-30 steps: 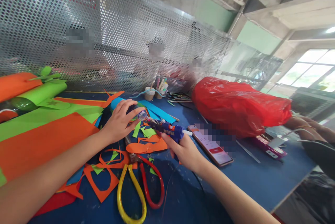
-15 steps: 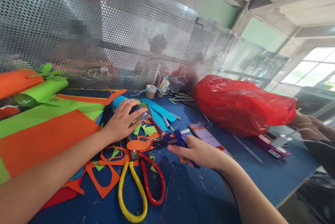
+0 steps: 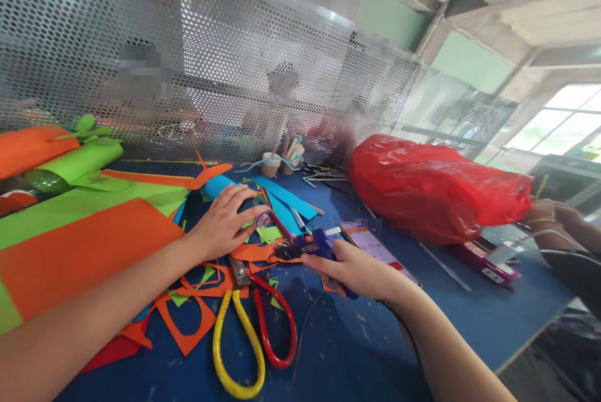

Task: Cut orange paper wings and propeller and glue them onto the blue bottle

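My left hand [image 3: 228, 217] is wrapped round a plastic bottle [image 3: 263, 220]. Its clear neck points toward the right, and most of its body is hidden under my palm. In my right hand [image 3: 357, 270] is a blue glue gun [image 3: 310, 243] with a white glue stick poking from its back. The gun's nozzle aims left, low over an orange paper cut-out [image 3: 256, 253] and a little apart from the bottle neck. Below the hands lie scissors [image 3: 238, 339] with one yellow and one red handle, blades partly hidden by paper.
Orange and green paper sheets [image 3: 84, 245] cover the left side, beside a green-wrapped bottle [image 3: 75, 170]. A phone [image 3: 375, 248], a red plastic bag [image 3: 432, 189] and a purple box [image 3: 486, 267] lie to the right. Marker cups [image 3: 291, 158] stand by the perforated metal screen [image 3: 282, 45].
My right hand has drawn the glue gun away from the bottle neck, lower and to the right. My left hand keeps the bottle and has shifted slightly right and down.
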